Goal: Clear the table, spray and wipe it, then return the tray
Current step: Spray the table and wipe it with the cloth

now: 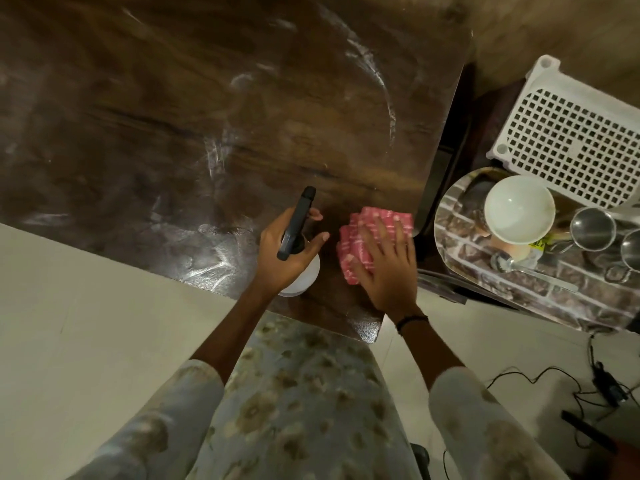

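Pressing the pink cloth [372, 242] flat-fingered with my right hand [388, 268], left hand [282, 256] curled round the spray bottle [298, 237] (lower centre); a long stroke could slide off the table [173, 116] edge.

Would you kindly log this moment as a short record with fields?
left hand: grips spray bottle, standing on table
right hand: flat on pink cloth near table's right edge
table surface: wet streaks
tray: off the table, to the right; holds bowl, cups, spoon
white crate: beyond tray

Streaked table [173, 98]: cloth [360, 233], bottle [304, 275].
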Tool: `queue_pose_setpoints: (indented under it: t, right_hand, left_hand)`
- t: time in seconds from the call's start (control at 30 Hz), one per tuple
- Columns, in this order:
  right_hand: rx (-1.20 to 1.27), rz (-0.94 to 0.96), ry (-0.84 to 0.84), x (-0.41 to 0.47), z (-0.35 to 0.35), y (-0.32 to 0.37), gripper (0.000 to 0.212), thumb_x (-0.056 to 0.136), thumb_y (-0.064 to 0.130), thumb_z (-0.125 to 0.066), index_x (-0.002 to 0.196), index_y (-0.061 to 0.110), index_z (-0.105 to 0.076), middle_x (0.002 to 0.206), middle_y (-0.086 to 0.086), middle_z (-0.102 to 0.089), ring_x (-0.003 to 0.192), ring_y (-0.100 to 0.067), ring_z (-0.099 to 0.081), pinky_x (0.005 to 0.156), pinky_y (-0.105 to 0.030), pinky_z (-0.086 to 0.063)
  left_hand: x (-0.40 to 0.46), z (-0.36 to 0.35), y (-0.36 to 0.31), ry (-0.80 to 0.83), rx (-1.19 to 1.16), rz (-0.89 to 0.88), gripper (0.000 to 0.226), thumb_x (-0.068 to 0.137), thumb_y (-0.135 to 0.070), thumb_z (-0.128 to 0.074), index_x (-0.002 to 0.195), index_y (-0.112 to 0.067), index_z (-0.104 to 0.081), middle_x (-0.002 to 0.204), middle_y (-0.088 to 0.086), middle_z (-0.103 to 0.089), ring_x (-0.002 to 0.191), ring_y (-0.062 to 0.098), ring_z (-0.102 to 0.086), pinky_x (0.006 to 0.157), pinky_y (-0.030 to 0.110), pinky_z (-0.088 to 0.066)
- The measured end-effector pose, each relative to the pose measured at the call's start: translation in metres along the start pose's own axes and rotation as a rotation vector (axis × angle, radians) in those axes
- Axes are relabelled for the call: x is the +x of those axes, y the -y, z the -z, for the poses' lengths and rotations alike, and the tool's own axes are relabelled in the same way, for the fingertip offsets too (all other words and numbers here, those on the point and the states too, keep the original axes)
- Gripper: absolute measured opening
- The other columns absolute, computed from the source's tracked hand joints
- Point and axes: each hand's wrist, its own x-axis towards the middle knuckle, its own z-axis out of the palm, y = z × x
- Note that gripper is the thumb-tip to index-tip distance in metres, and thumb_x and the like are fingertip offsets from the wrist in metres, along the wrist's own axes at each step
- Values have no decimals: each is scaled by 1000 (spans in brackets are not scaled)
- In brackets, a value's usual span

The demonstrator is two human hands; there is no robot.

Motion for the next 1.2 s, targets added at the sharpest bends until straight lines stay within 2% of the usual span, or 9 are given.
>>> queue_pose_setpoints:
  t: [0.13, 0.23, 0.4, 0.57, 0.63, 0.7, 0.8, 0.93, 1.2]
  right_hand:
    - [-24, -134, -48, 44, 12, -9, 66, 93, 60, -32, 148, 23, -30, 157, -8, -23, 146, -35, -11, 119, -52, -9]
    - [-25, -165, -28, 75, 16, 8, 69, 93, 62, -24, 150, 23, -24, 159, -9, -18, 146, -37, -9, 116, -54, -5]
    - [-11, 52, 39, 45, 6, 15, 66, 95, 58, -33, 151, 25, -21, 160, -4, -13, 147, -28, 1, 118, -56, -8]
    - [27, -203, -49, 29, 6, 2, 65, 93, 60, -34, 148, 25, -30, 157, -5, -25, 146, -33, -13, 119, -52, -10]
    - [36, -270, -71, 35, 7, 5, 65, 94, 59, -32, 149, 25, -29, 157, -6, -25, 145, -34, -14, 118, -52, -10]
    - [48, -261, -69, 37, 6, 6, 65, 93, 59, -31, 148, 24, -30, 156, -7, -26, 145, -35, -15, 118, -53, -12]
    - [59, -254, -75, 35, 4, 3, 65, 93, 59, -34, 147, 22, -33, 156, -8, -28, 144, -35, -17, 117, -55, -16]
    - [75, -255, -72, 35, 2, 2, 63, 93, 56, -41, 146, 21, -36, 155, -8, -29, 144, -35, -17, 117, -55, -17]
    - [120, -259, -115, 34, 1, 3, 59, 92, 53, -46, 141, 19, -44, 151, -9, -37, 142, -33, -23, 116, -55, -20]
  left_hand:
    - [-1, 1, 5, 33, -5, -8, 29, 80, -17, -73, 106, -16, -60, 97, 7, -69, 55, 29, -60, 64, 39, -55]
    - [0, 1, 7, 5, 14, 1, 25, 82, -20, -71, 104, -20, -60, 87, 13, -68, 53, 31, -61, 63, 43, -55]
    - [9, -6, 2, 26, 17, 97, 22, 83, -27, -68, 103, -19, -62, 94, 9, -69, 66, 13, -66, 69, 33, -55]
    - [31, -21, -12, 62, 145, 144, 21, 81, -21, -69, 97, -8, -65, 89, 3, -69, 69, -3, -62, 66, 10, -48]
    - [44, -30, -20, 110, 199, 161, 20, 81, -14, -70, 96, -2, -66, 85, 12, -69, 69, 6, -63, 62, 11, -46]
    - [57, -40, -23, 191, 222, 183, 17, 81, -12, -69, 91, 0, -64, 78, 16, -67, 66, 22, -63, 62, 28, -48]
    - [74, -58, -20, 312, 269, 197, 15, 80, -18, -70, 87, -7, -63, 68, 2, -62, 59, 12, -58, 59, 27, -46]
    - [85, -78, -19, 358, 382, 273, 27, 81, -26, -69, 95, -4, -66, 86, 14, -70, 76, 25, -67, 73, 38, -56]
    - [97, -92, -15, 374, 399, 432, 34, 82, -29, -68, 102, -2, -64, 90, 14, -69, 83, 26, -67, 78, 36, -55]
